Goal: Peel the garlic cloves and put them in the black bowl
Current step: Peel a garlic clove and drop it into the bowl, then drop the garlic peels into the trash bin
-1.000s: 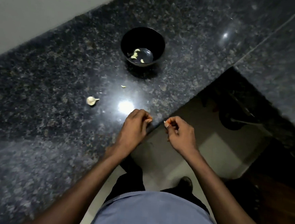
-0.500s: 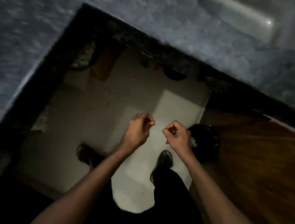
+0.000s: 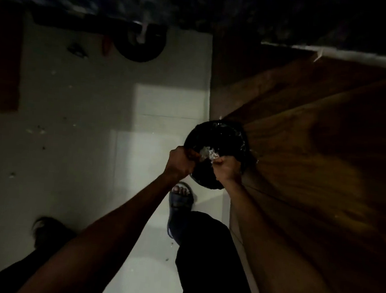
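The view is swinging away from the table — the black bowl with its peeled cloves is dropping out of sight, and both hands are now hovering low over a dark round bin (image 3: 217, 153) on the floor beside a wooden cabinet (image 3: 313, 156). The left hand (image 3: 181, 161) and right hand (image 3: 227, 167) are curling their fingers, each grip pinching something small; pale papery scraps (image 3: 207, 152) are showing between them. Probably skin is being discarded, so the clove itself — too dim to pick out — is presumably waiting in one grip.
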